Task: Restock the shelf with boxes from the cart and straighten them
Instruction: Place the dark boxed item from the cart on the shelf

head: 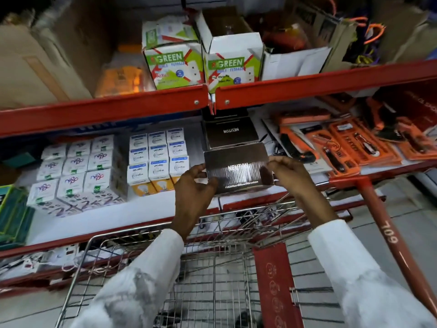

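Box, dark, marked NEWTON, sits between your two hands at the front of the middle shelf, above the wire cart. Your left hand clamps its left end, fingers on the near edge; your right hand pinches its right end. Second dark box lies just behind it. White bulb cartons stand to the left, orange tool kits to the right
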A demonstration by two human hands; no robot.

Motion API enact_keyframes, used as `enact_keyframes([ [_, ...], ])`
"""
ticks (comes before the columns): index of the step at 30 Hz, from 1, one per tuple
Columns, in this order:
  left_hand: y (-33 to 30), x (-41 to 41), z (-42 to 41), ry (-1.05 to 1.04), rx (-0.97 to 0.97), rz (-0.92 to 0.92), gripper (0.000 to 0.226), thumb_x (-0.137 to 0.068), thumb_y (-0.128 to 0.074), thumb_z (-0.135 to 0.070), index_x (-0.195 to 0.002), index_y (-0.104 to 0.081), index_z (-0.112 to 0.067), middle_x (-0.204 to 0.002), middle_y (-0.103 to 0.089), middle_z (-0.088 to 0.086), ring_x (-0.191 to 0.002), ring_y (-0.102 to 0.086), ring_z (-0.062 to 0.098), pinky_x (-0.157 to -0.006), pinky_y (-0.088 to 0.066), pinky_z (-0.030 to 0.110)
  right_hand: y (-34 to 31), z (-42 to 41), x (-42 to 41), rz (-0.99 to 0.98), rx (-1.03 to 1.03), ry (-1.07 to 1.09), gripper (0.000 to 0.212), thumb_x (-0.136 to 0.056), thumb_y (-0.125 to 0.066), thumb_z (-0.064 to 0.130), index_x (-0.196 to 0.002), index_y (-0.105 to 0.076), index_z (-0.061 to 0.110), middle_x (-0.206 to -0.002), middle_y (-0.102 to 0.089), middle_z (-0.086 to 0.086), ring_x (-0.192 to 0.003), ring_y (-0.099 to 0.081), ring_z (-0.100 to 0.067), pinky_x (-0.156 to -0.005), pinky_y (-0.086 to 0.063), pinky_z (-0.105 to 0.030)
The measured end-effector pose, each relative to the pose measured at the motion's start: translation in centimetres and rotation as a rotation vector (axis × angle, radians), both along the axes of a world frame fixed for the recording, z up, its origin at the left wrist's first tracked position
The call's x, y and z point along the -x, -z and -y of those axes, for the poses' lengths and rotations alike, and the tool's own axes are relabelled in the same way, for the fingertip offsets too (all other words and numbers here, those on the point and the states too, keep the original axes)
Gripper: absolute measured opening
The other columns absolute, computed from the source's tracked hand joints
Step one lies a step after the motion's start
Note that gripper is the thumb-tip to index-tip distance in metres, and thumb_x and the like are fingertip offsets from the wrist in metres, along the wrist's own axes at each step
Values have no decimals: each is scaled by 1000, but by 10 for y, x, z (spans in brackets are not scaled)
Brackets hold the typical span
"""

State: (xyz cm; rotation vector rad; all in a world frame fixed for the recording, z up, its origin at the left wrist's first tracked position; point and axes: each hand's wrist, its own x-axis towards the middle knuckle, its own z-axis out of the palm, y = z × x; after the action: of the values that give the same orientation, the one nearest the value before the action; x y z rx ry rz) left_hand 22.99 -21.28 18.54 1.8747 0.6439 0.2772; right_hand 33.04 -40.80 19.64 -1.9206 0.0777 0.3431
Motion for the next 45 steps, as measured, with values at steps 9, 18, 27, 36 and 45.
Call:
enact_keyframes([
  [9,31,-40,2,-39,39,-75,44,-85,-74,-18,-128,-64,-17,-115,-70,4,-103,-70,30,-86,-60,53,43,-6,-49,-112,8,-38,32,-83,-68,25,-115,-66,26,-111,-70,-4,-89,-66,-14,-93,-55,-40],
  [18,43,-41,8,-94,124,-145,39,-89,-72,-24,-126,-65,-14,-109,-77,12,-92,-74,30,-90,-60,47,66,-1,-57,-32,41,-83,37,-84,-69,11,-117,-65,26,-85,-72,1,-83,-68,-18,-89,-57,-44],
  [27,43,-44,15,-87,123,-119,39,-89,-71,-22,-127,-64,-13,-114,-74,9,-99,-71,27,-92,-59,51,68,4,-60,7,13,-62,39,-86,-67,7,-121,-66,24,-110,-74,-8,-97,-70,-20,-93,-55,-36],
  [36,44,-42,13,-83,140,-95,42,-89,-72,-23,-128,-63,-12,-119,-73,11,-106,-69,26,-92,-58,52,72,2,-59,17,-2,-46,37,-84,-69,10,-115,-67,30,-111,-74,-6,-98,-69,-17,-84,-54,-28],
  [45,41,-14,-20,-153,15,-24,35,-87,-74,-24,-121,-68,-15,-118,-72,3,-90,-71,20,-88,-60,47,27,-31,-18,456,25,11,27,-90,-66,21,-117,-66,21,-116,-68,1,-91,-62,-2,-72,-43,-1],
])
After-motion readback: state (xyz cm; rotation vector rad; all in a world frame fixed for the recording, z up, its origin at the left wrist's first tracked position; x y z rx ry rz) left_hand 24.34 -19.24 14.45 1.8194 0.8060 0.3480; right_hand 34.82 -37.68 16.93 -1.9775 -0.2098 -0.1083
